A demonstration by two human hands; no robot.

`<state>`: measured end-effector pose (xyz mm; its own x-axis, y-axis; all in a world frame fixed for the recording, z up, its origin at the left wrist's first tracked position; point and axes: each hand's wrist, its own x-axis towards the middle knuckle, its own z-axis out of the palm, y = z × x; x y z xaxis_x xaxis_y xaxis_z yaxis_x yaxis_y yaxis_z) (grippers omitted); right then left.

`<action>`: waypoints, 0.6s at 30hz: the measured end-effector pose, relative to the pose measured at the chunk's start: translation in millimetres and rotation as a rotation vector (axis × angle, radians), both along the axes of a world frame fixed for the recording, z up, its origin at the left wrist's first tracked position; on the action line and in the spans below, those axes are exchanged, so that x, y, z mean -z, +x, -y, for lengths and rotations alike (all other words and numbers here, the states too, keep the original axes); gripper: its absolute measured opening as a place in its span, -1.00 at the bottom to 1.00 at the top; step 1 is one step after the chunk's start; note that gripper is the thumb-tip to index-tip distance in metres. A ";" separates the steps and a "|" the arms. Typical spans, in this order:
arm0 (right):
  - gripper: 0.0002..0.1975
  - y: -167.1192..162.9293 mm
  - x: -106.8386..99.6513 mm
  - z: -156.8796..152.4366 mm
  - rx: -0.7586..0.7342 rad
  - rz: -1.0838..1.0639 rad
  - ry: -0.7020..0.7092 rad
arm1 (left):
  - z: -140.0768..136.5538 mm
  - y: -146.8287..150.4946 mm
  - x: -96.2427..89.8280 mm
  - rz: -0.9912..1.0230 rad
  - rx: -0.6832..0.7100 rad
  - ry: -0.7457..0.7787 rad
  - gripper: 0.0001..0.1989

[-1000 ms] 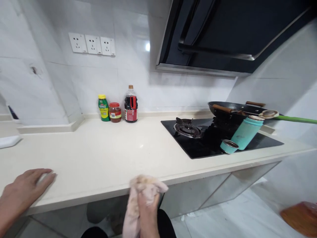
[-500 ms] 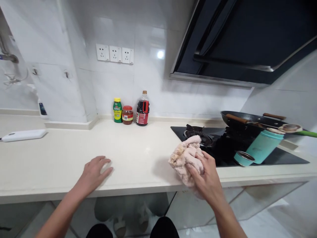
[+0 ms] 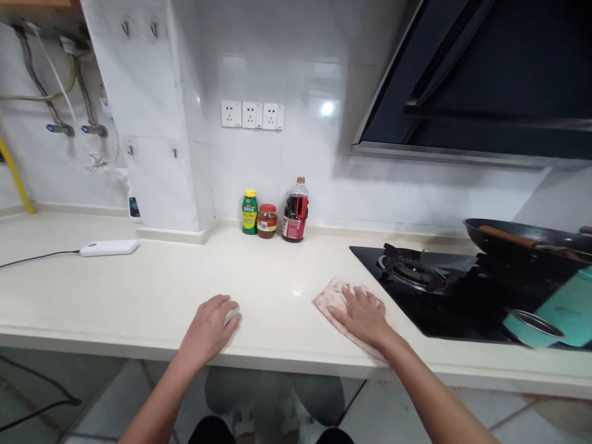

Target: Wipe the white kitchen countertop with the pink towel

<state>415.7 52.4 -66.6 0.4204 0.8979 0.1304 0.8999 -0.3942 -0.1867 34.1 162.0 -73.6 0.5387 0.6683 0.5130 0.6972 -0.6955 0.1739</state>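
My right hand (image 3: 365, 313) lies flat with spread fingers on a pale pink cloth (image 3: 333, 297), pressing it against the cream countertop (image 3: 277, 308) just left of the black gas hob (image 3: 462, 302). Part of the cloth is hidden beneath the palm and wrist. Near the counter's front edge, my left hand (image 3: 213, 324) rests on the bare surface, fingers loosely bent and apart, with nothing in it.
Against the wall stand a green bottle (image 3: 249, 213), a red-lidded jar (image 3: 267, 223) and a dark sauce bottle (image 3: 295, 213). A wok (image 3: 546, 237), a teal cup (image 3: 531, 330) and a teal flask (image 3: 571, 308) occupy the hob. A white corded device (image 3: 109, 248) lies left.
The bunched cloth in my right hand has come down and now lies spread on the counter under the opened hand. My view has turned left; the left hand still rests on the counter.
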 end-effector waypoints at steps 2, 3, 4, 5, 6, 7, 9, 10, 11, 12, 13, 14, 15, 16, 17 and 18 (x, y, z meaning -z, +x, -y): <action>-0.09 -34.5 -7.1 -20.0 -0.077 -0.031 -0.018 | -0.9 -1.2 2.0 0.035 0.013 0.009 -0.68; -0.08 -54.2 -10.6 -27.9 -0.134 -0.048 -0.025 | -1.8 -1.8 2.9 0.052 0.016 0.009 -0.68; -0.07 -74.6 -13.8 -34.3 -0.202 -0.064 -0.031 | -2.8 -2.5 3.5 0.069 0.018 0.005 -0.67; -0.08 -95.2 -16.8 -39.0 -0.282 -0.080 -0.034 | -3.8 -3.1 4.0 0.084 0.021 -0.002 -0.65; -0.11 -114.9 -19.4 -42.0 -0.370 -0.095 -0.035 | -4.7 -3.6 4.2 0.096 0.023 -0.011 -0.64; -0.16 -133.0 -21.8 -43.2 -0.459 -0.107 -0.033 | -5.4 -4.0 4.2 0.106 0.022 -0.021 -0.62; -0.30 -160.2 -25.7 -40.7 -0.620 -0.126 -0.014 | -5.9 -4.6 3.6 0.115 0.009 -0.033 -0.60; -0.38 -168.2 -27.4 -37.0 -0.682 -0.132 0.005 | -5.7 -4.8 3.1 0.112 -0.001 -0.034 -0.61; -0.46 -171.9 -28.9 -31.8 -0.732 -0.138 0.027 | -5.3 -5.0 2.6 0.104 -0.014 -0.034 -0.61; -0.51 -171.4 -30.2 -25.2 -0.772 -0.143 0.047 | -4.6 -5.1 2.0 0.093 -0.028 -0.034 -0.62; -0.54 -166.9 -31.3 -17.1 -0.807 -0.148 0.060 | -3.9 -5.3 1.7 0.080 -0.038 -0.034 -0.62; -0.55 -158.9 -31.9 -7.8 -0.836 -0.157 0.068 | -3.2 -5.5 1.5 0.069 -0.043 -0.034 -0.63; -0.55 -147.9 -31.9 2.6 -0.855 -0.169 0.070 | -2.6 -5.9 1.7 0.061 -0.045 -0.034 -0.64; -0.54 -134.5 -31.3 14.0 -0.862 -0.185 0.065 | -2.2 -6.4 2.3 0.057 -0.042 -0.035 -0.64; -0.53 -119.0 -29.7 25.9 -0.848 -0.200 0.059 | -2.1 -7.0 3.1 0.056 -0.037 -0.033 -0.65; -0.54 -102.0 -27.3 38.1 -0.811 -0.210 0.059 | -2.2 -7.5 4.1 0.057 -0.031 -0.028 -0.65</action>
